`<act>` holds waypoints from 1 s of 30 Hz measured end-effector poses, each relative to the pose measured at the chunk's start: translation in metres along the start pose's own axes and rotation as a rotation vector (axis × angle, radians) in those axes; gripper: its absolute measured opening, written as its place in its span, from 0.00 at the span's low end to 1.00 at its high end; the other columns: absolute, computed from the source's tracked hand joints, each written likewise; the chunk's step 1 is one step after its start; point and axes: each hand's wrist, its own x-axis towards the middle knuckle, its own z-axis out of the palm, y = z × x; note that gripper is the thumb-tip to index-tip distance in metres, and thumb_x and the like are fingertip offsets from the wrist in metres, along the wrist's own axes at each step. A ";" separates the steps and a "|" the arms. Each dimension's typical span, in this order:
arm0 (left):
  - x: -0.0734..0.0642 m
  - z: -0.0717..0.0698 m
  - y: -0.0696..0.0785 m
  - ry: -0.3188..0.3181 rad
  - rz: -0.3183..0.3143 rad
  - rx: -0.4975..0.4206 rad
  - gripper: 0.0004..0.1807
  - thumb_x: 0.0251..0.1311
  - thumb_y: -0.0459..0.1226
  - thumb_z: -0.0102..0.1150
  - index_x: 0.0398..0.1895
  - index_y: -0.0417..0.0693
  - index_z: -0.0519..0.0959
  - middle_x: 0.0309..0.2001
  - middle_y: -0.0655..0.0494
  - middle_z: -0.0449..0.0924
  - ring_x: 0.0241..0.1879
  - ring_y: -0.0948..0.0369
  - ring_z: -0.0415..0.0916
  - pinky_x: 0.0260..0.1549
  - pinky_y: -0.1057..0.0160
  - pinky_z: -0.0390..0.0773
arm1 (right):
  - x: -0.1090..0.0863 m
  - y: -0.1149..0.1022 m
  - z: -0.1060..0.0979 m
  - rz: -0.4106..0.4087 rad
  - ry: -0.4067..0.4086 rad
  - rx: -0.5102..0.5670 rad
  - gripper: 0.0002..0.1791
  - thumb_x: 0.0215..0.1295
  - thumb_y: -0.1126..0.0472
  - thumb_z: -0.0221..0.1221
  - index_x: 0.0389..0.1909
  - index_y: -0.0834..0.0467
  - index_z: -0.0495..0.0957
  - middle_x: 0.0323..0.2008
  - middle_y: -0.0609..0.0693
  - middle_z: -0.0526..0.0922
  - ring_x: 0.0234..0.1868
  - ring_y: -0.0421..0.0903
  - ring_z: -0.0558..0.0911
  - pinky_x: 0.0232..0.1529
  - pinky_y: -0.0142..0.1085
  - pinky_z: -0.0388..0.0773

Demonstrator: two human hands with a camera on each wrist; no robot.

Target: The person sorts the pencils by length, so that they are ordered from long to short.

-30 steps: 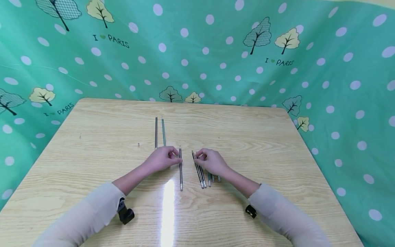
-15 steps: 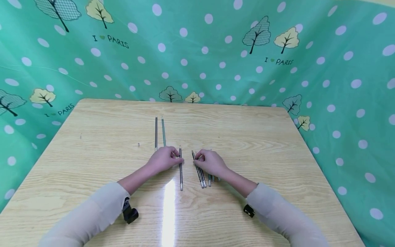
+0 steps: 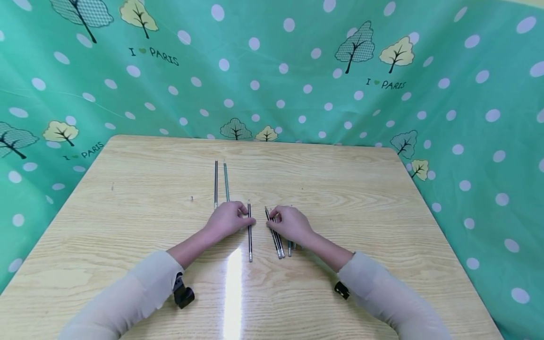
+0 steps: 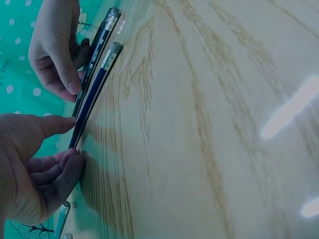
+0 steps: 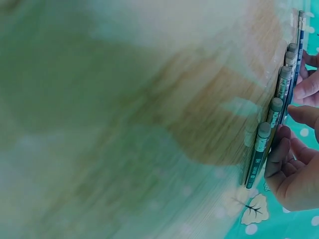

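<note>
My left hand (image 3: pixel 225 219) pinches a dark pencil (image 3: pixel 250 245) lying lengthwise on the table, thumb reaching across it. In the left wrist view that pencil (image 4: pixel 97 82) looks dark blue, with a grey eraser end, thumb and fingertips on either side. Just to the right, my right hand (image 3: pixel 291 223) has thumb and forefinger on the black pencils (image 3: pixel 275 241), which lie close together and slanted. More pencils lie partly under this hand, among them a green one (image 5: pixel 256 159) with an eraser in the right wrist view. The right fingers hide the pencils' upper parts.
Beyond my left hand lie a black pencil (image 3: pixel 216 184) and a green pencil (image 3: pixel 226 182), side by side, lower ends near the hand. A small scrap (image 3: pixel 191 198) is left of them. A green dotted cloth (image 3: pixel 297 71) hangs behind the wooden table (image 3: pixel 361 203).
My left hand has shifted slightly right, its thumb reaching farther across the dark pencil. The right hand and its pencils stay almost in place.
</note>
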 end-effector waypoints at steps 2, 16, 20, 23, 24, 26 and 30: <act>0.000 0.001 0.001 0.010 -0.002 0.008 0.19 0.47 0.49 0.68 0.35 0.45 0.80 0.27 0.55 0.83 0.23 0.63 0.74 0.24 0.67 0.74 | 0.000 -0.001 0.000 -0.003 0.000 -0.014 0.15 0.58 0.52 0.62 0.42 0.55 0.80 0.20 0.43 0.74 0.18 0.38 0.69 0.17 0.28 0.66; 0.001 0.005 0.003 0.008 -0.053 -0.098 0.16 0.49 0.41 0.67 0.37 0.40 0.78 0.24 0.53 0.81 0.18 0.62 0.74 0.20 0.69 0.75 | 0.001 -0.002 0.003 -0.012 0.016 -0.086 0.15 0.56 0.51 0.64 0.41 0.54 0.81 0.19 0.42 0.73 0.19 0.38 0.69 0.16 0.29 0.64; 0.000 0.004 0.003 -0.019 -0.088 -0.181 0.15 0.51 0.37 0.65 0.40 0.38 0.77 0.21 0.52 0.80 0.13 0.62 0.75 0.18 0.68 0.78 | 0.001 -0.003 0.004 -0.009 0.024 -0.095 0.14 0.55 0.50 0.65 0.39 0.53 0.81 0.20 0.42 0.73 0.20 0.38 0.69 0.17 0.29 0.66; 0.000 0.004 0.002 -0.024 -0.102 -0.208 0.15 0.52 0.36 0.64 0.40 0.38 0.77 0.23 0.51 0.81 0.13 0.62 0.76 0.18 0.67 0.79 | 0.001 -0.004 0.005 -0.007 0.034 -0.110 0.14 0.54 0.49 0.65 0.37 0.53 0.82 0.20 0.43 0.73 0.20 0.38 0.69 0.18 0.29 0.66; 0.000 0.004 0.002 -0.026 -0.108 -0.216 0.15 0.52 0.36 0.64 0.41 0.38 0.77 0.24 0.51 0.81 0.14 0.62 0.76 0.19 0.67 0.79 | 0.000 -0.004 0.006 -0.007 0.037 -0.115 0.14 0.54 0.48 0.65 0.37 0.53 0.82 0.21 0.43 0.74 0.21 0.38 0.70 0.18 0.29 0.66; 0.000 0.004 0.001 -0.029 -0.110 -0.228 0.15 0.52 0.36 0.64 0.41 0.37 0.76 0.25 0.50 0.82 0.14 0.62 0.76 0.19 0.67 0.80 | 0.001 -0.004 0.007 -0.005 0.045 -0.121 0.13 0.54 0.48 0.65 0.35 0.53 0.82 0.22 0.43 0.74 0.22 0.38 0.70 0.19 0.29 0.67; 0.001 0.003 0.001 -0.038 -0.106 -0.250 0.15 0.52 0.35 0.64 0.41 0.36 0.76 0.26 0.49 0.83 0.14 0.62 0.77 0.18 0.67 0.81 | 0.001 -0.005 0.009 -0.005 0.054 -0.122 0.12 0.53 0.49 0.65 0.32 0.53 0.82 0.25 0.43 0.77 0.23 0.37 0.72 0.20 0.29 0.68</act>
